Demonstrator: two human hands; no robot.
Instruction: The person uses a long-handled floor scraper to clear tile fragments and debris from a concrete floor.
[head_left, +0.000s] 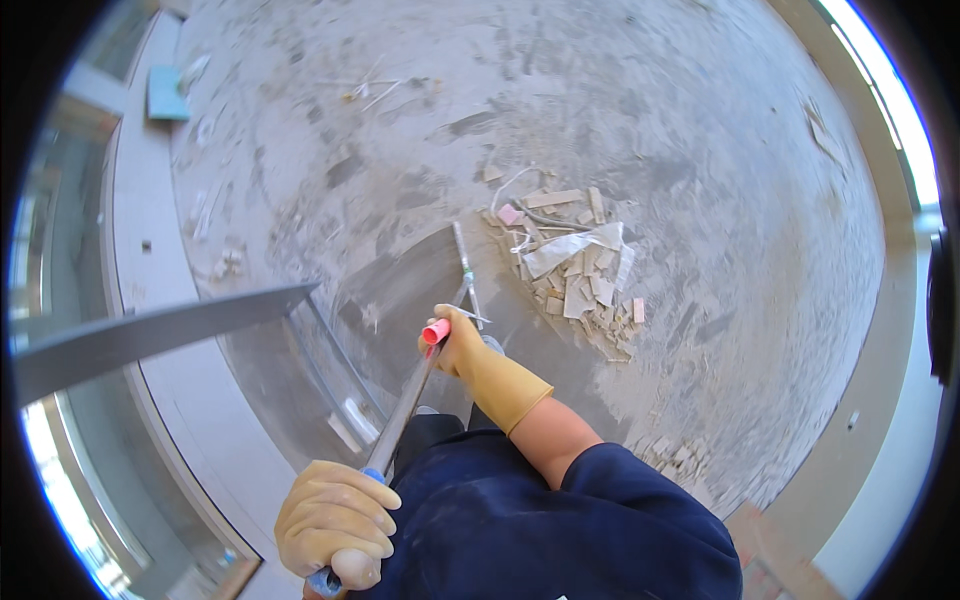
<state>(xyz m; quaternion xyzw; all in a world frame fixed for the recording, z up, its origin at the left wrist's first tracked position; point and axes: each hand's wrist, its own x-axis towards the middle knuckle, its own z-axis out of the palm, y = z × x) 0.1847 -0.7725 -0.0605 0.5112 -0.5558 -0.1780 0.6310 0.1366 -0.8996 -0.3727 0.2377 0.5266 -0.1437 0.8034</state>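
My left hand (337, 525), in a pale rubber glove, is closed around the blue-gripped end of a long metal pole (401, 405) at the lower left. Farther along the same pole, my right hand (457, 341), in a yellowish rubber glove, holds it beside a short red tube (436, 331); how the tube is attached is unclear. The pole leads down to a narrow, light-coloured crossbar (460, 251) near the floor. Right of the crossbar lies a heap of broken tile-like pieces (577, 292), with a crumpled white sheet (574, 244) and a dark cable or hose (555, 221) on it.
A grey metal beam (165, 330) juts in from the left over a pale ledge (161, 247) beside glazing. Thin sticks (382, 94) and a teal board (166, 94) lie farther off. Smaller rubble (679, 457) lies at the lower right, near the wall (825, 442). The floor is dusty.
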